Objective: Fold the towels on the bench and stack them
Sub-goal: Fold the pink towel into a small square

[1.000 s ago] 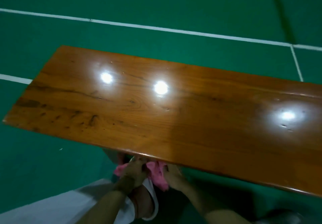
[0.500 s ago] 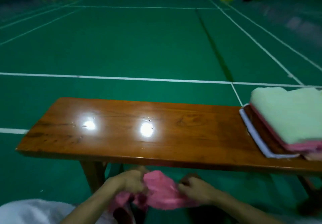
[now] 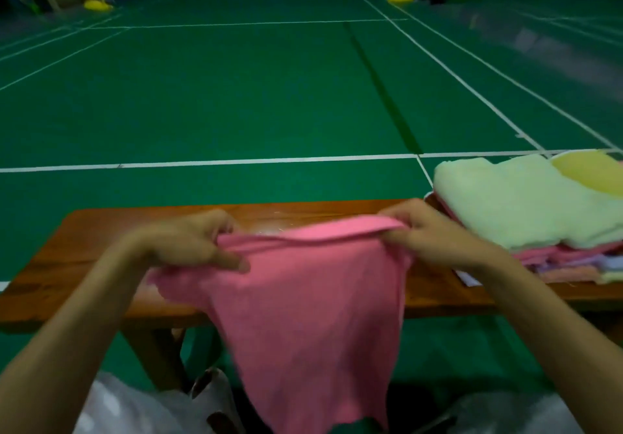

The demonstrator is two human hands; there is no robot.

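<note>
**Pink Towel Lifted and Spread in Front of the Bench**

Lifted from its bunched position low under the bench edge half a second before, the pink towel [image 3: 303,315] hung open between both hands. Its lower part tapered to a loose point nearest the camera, the fabric plain, matte and blurred. Its upper hem ran nearly level, rolled over slightly on the right side.

The left hand [image 3: 188,244] gripped the hem's left end, fingers curled over the cloth and thumb pressed along it. The right hand [image 3: 428,231] pinched the hem's right end, fingers bent around the rolled edge.

Behind the towel stood the wooden bench [image 3: 84,255], brown and glossy. On its right end lay a stack of folded towels [image 3: 505,204], pale green on top, with pink, lilac and peach layers below. Beyond the bench extended the green court floor [image 3: 236,96] with white lines, and a yellow post base [image 3: 97,5] stood at the far left.
</note>
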